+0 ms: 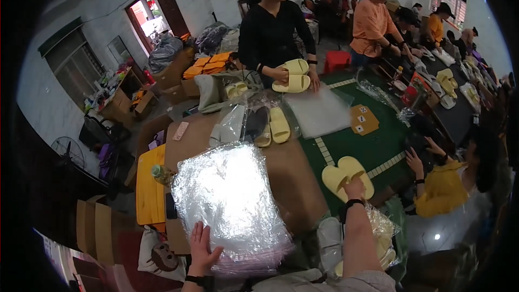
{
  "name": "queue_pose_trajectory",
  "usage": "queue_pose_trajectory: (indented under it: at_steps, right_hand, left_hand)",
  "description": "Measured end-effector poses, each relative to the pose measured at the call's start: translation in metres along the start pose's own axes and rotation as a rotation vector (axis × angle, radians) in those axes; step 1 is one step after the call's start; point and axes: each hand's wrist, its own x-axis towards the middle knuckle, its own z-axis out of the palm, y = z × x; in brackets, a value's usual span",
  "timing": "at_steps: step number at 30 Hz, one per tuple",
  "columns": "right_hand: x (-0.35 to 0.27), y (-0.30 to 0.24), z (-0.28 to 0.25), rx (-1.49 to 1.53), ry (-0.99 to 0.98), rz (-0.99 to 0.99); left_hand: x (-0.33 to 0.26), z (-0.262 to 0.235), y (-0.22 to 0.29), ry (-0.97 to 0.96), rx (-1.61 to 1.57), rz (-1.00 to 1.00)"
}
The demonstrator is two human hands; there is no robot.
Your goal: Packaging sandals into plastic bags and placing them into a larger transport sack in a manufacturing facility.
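Observation:
My left hand (202, 250) rests with fingers stretched out on the lower left edge of a thick stack of shiny clear plastic bags (227, 194). Off to the right, my right hand (354, 188) grips a pair of pale yellow slippers (336, 178), with its fingers partly hidden inside them. The slippers are held side by side over the green table top (346, 148). Beneath my right forearm lie more yellow slippers in clear wrapping (381, 232), beside a grey slipper (328, 238).
Across the table a person in black holds yellow slippers (296, 75) near a flat pile of clear bags (319, 111). Wrapped grey slippers (231, 124) and yellow slippers (279, 124) lie beyond my stack. A bottle (161, 173) stands left. A person in yellow (443, 189) sits at right.

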Motion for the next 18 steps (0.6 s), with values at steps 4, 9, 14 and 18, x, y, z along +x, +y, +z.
queue_pose_trajectory:
  at_steps: [4,9,14,18]
  right_hand:
    - [-0.029,-0.032,0.017,-0.082,-0.007,0.024]
    - [-0.049,-0.019,0.031,0.125,-0.007,-0.194]
    - [-0.094,-0.033,-0.010,0.811,0.312,-0.230]
    - [-0.138,-0.048,-0.074,1.160,0.148,-0.134]
  left_hand:
    - [0.000,0.001,0.001,0.024,-0.010,0.013]
    - [0.010,0.007,-0.002,0.020,-0.028,0.029]
    - [0.000,0.009,-0.009,0.042,-0.033,0.069]
    - [-0.005,0.009,-0.016,0.057,-0.048,0.091]
